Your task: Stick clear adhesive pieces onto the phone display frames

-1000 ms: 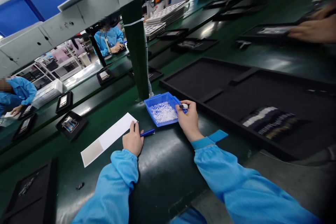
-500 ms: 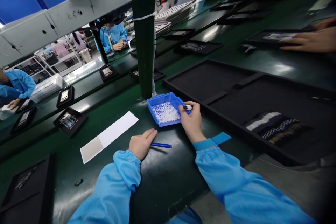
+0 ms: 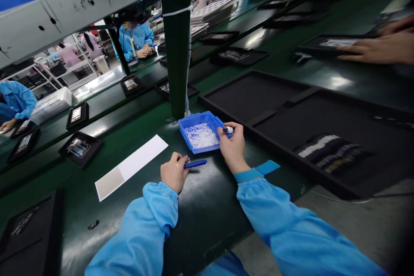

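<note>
My left hand [image 3: 174, 173] is closed above the green table, with a slim blue pen-shaped tool [image 3: 196, 164] sticking out to the right from its grip. A tiny shiny piece shows at its fingertips, too small to name. My right hand [image 3: 233, 150] is closed at the right rim of a shallow blue tray [image 3: 211, 148]. Between its thumb and fingers sits a small black-and-white piece [image 3: 228, 130], its kind unclear. Many tiny white bits [image 3: 202, 135] cover the tray's floor. A blue band [image 3: 250, 175] circles my right wrist.
A white paper strip [image 3: 142, 158] lies left of my hands. Large black tray [image 3: 268, 116] at right holds rows of small parts. Black holders [image 3: 80, 148] with devices line the left. A green post [image 3: 177, 51] rises behind the blue tray. Another person's hand [image 3: 381, 47] works at far right.
My left fingers have gone from stretched along the table to bent and pinched, and the pen-shaped tool has tilted up. My right hand keeps its hold at the tray rim. The view has shifted slightly.
</note>
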Motion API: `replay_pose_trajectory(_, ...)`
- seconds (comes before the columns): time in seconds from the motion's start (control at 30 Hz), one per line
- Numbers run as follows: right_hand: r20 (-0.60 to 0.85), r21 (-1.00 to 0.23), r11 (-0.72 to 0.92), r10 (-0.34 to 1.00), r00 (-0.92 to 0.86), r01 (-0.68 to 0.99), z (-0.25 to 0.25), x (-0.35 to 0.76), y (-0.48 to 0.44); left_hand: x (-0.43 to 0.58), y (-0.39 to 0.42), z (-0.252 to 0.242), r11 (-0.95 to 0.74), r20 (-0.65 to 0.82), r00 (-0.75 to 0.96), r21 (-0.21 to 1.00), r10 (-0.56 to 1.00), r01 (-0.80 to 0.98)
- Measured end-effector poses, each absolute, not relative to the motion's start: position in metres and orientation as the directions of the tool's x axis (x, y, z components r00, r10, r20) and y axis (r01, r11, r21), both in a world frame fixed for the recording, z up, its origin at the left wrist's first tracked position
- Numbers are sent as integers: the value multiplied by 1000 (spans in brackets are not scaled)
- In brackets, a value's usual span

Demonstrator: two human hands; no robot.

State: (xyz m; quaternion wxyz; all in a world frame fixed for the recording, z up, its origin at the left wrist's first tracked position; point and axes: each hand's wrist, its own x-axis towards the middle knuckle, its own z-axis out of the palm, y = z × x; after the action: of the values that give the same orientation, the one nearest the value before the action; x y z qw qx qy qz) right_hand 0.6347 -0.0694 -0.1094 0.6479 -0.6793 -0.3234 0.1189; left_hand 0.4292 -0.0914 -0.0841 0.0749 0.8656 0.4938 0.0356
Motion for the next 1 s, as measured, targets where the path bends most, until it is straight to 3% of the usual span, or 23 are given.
replay_pose_trajectory(0.27,251,-959,45,587,770,279,-112,635,-68,438,-81,-76,-407,6,426,309,905,859)
replay_pose_trajectory(0.6,246,-962,52,580,777,266,-108,633,-69,434,-82,-79,-479,54,499,382,865,790)
replay_pose_trajectory(1.0,267,-959,88,594,759,268,-110,628,-66,469,-38,-37,-473,312,355,601,881,645)
